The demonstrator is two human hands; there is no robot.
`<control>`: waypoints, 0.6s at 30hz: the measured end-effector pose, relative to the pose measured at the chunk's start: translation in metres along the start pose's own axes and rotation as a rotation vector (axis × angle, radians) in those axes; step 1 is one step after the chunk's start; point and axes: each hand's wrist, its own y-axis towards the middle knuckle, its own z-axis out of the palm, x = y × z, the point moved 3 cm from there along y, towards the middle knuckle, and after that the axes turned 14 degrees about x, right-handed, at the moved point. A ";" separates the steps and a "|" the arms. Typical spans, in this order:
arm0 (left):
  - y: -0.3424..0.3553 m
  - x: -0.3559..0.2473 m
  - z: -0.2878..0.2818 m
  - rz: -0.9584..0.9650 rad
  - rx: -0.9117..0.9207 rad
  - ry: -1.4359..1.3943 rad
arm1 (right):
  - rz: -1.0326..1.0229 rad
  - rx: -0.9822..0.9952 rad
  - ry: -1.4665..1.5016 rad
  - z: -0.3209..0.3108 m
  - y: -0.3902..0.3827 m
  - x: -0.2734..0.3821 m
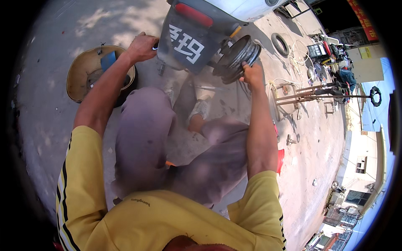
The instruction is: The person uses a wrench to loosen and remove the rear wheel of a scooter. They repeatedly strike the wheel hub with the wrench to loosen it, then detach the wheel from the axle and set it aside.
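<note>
My left hand [142, 47] is closed at the left edge of a dark rear panel [178, 52], which carries a red reflector [193, 13] and white markings; what its fingers grip is partly hidden. My right hand [250, 74] grips a dark metal wheel rim [234, 55] beside the panel, under the white vehicle body [247, 9]. Left of my knees lies a tire [130, 83] with a tan tray-like piece [77, 67] and blue sheet [108, 60]. A long thin metal tool [211, 88] lies between my feet.
A loose tire [279, 44], pale hose [297, 56] and heap of tools [318, 54] are at upper right. A metal stand [293, 96] with long bars is right of my arm. A red object [279, 161] sits near my right elbow; buildings line the far right.
</note>
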 end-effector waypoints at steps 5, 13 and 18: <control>0.010 0.014 0.028 0.006 0.008 -0.083 | 0.088 0.087 0.046 -0.006 -0.009 0.018; 0.030 0.036 0.041 0.067 -0.003 -0.106 | 0.077 0.148 0.105 -0.005 -0.022 0.037; 0.024 0.032 0.044 0.084 -0.008 -0.112 | 0.101 0.120 0.077 -0.007 -0.024 0.038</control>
